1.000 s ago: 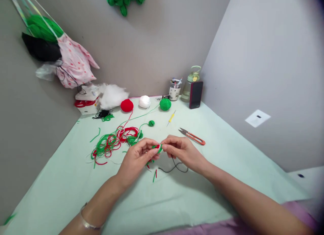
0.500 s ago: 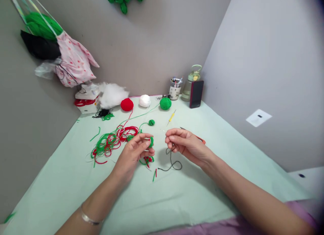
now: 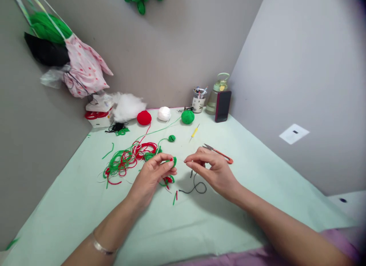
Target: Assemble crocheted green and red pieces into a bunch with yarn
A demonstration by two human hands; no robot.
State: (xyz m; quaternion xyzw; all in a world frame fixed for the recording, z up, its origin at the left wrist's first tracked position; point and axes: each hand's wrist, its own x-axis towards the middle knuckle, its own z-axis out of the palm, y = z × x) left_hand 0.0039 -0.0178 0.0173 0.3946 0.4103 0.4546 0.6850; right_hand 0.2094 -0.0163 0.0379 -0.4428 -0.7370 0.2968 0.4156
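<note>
My left hand (image 3: 153,174) is closed, with thumb and fingers pinching a small crocheted piece (image 3: 174,162) in green and red. To its right, my right hand (image 3: 214,168) pinches a thin needle (image 3: 182,160) whose tip points at the piece; a small gap seems to separate them. Black yarn (image 3: 197,187) hangs below the right hand and curls on the table. Under the left hand lies another red and green crocheted piece (image 3: 169,179). Orange-handled scissors (image 3: 225,157) lie just behind the right hand.
Tangled red and green yarn (image 3: 126,157) spreads left of my hands. Behind stand red (image 3: 144,118), white and green yarn balls, a yellow crochet hook (image 3: 195,131), a pen cup (image 3: 198,102), a bottle (image 3: 213,98) and a phone (image 3: 223,107). Yarn snippets (image 3: 175,198) lie in front.
My right hand has turned and lowered its fingertips, bringing the needle level towards the crocheted piece. The left hand has tilted the piece so more red shows. The scissors are now less covered.
</note>
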